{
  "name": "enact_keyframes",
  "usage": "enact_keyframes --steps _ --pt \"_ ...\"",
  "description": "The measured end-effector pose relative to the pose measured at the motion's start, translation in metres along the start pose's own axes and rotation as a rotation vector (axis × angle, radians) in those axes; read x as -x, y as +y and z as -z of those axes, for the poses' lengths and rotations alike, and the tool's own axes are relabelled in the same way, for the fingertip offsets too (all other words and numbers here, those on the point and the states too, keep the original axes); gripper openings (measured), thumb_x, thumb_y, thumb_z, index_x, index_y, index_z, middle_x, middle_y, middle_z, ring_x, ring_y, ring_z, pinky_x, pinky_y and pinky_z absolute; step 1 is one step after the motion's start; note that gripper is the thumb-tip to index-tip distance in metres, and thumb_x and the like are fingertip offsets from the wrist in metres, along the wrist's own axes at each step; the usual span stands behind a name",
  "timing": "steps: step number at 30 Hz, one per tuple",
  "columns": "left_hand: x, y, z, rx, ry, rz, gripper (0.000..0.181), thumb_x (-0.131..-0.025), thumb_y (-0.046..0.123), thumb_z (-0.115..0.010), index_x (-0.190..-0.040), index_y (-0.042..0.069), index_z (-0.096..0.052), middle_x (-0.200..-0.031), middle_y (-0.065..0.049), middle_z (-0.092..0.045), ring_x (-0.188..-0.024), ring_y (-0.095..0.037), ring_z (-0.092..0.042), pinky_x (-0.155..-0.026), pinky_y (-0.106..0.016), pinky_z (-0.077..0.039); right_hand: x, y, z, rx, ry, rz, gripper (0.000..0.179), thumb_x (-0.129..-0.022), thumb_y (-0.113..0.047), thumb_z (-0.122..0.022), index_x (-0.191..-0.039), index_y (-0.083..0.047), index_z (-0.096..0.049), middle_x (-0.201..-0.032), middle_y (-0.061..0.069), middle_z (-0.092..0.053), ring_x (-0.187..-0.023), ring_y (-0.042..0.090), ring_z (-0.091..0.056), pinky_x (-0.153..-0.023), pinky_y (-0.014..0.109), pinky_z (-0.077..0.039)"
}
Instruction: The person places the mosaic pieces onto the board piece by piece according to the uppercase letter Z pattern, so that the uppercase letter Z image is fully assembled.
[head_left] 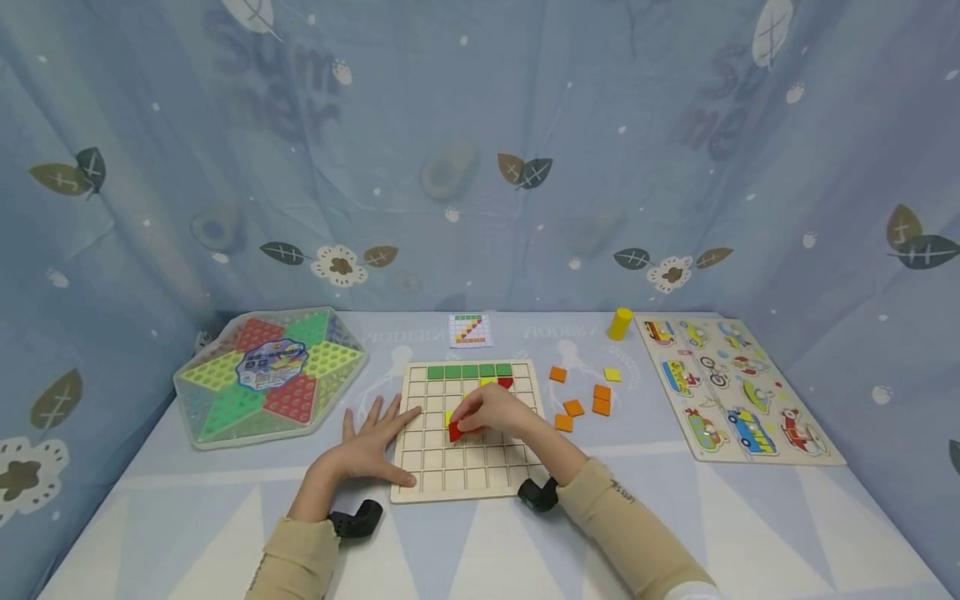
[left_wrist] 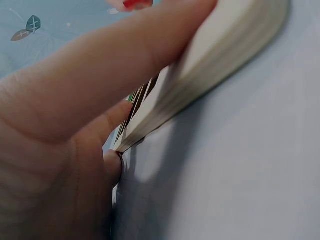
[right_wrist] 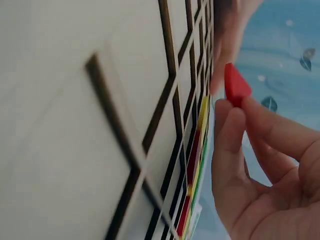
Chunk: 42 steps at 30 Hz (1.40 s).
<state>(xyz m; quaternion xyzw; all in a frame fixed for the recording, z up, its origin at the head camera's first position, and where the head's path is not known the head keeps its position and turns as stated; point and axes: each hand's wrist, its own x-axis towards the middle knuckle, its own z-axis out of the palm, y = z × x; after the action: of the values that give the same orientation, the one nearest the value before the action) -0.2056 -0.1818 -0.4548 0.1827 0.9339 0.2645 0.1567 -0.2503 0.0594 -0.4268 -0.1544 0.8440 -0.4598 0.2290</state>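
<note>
A wooden grid board (head_left: 431, 482) lies on the table, with a row of green square tiles (head_left: 469, 372) along its far side and yellow and red tiles in a slanting line. Between thumb and fingers my right hand (head_left: 495, 410) pinches a red tile (right_wrist: 236, 86), held above the board's grid in the right wrist view. A yellow tile (head_left: 448, 417) shows just beyond it. My left hand (head_left: 367, 448) is spread at the board's left edge, fingers fairly straight, with thumb and fingertips resting on the rim. Part of the slanting line is hidden behind my right hand.
Several orange tiles (head_left: 573, 407) and a yellow tile (head_left: 612, 375) lie right of the board. Behind it is a pattern card (head_left: 471, 331). A yellow cylinder (head_left: 620, 324) and a picture puzzle (head_left: 731, 392) are at right, a hexagonal game board (head_left: 272, 375) at left.
</note>
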Motion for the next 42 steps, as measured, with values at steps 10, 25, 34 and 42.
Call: enact_keyframes --steps 10,25,34,42 --pt "0.000 0.000 0.000 0.001 -0.008 -0.004 0.107 -0.062 0.055 -0.078 -0.147 0.017 -0.026 -0.154 -0.018 0.000 -0.138 -0.043 0.012 -0.096 -0.067 0.019 -0.002 -0.009 -0.018 0.386 0.099 0.080 0.014 -0.073 -0.009 -0.076 -0.062 -0.012 -0.067 -0.058 -0.004 -0.059 -0.053 0.010 -0.052 -0.051 0.022 -0.044" --pt "0.002 0.000 0.001 -0.002 -0.004 -0.017 0.110 -0.060 0.054 -0.080 -0.147 0.015 -0.026 -0.154 -0.020 0.001 -0.137 -0.044 0.011 -0.096 -0.067 0.019 0.001 0.001 -0.015 0.296 0.121 0.080 0.013 -0.077 -0.018 -0.075 -0.072 -0.013 -0.064 -0.064 -0.004 -0.057 -0.052 0.011 -0.051 -0.048 0.023 -0.040" --pt "0.005 -0.006 0.004 -0.006 -0.056 -0.092 0.121 -0.054 0.048 -0.085 -0.148 0.009 -0.020 -0.153 -0.022 0.002 -0.137 -0.044 0.012 -0.094 -0.068 0.020 0.016 0.016 0.027 0.000 0.205 0.006 0.010 -0.082 -0.015 -0.070 -0.087 -0.007 -0.067 -0.078 0.004 -0.061 -0.063 0.022 -0.056 -0.058 0.031 -0.050" --pt "0.006 -0.005 0.004 0.004 -0.065 -0.094 0.120 -0.055 0.048 -0.084 -0.148 0.009 -0.019 -0.153 -0.021 0.003 -0.137 -0.044 0.013 -0.094 -0.068 0.021 0.035 0.047 0.096 0.030 0.525 -0.130 0.019 -0.086 -0.010 -0.063 -0.103 -0.002 -0.065 -0.106 0.016 -0.063 -0.098 0.031 -0.056 -0.085 0.042 -0.046"
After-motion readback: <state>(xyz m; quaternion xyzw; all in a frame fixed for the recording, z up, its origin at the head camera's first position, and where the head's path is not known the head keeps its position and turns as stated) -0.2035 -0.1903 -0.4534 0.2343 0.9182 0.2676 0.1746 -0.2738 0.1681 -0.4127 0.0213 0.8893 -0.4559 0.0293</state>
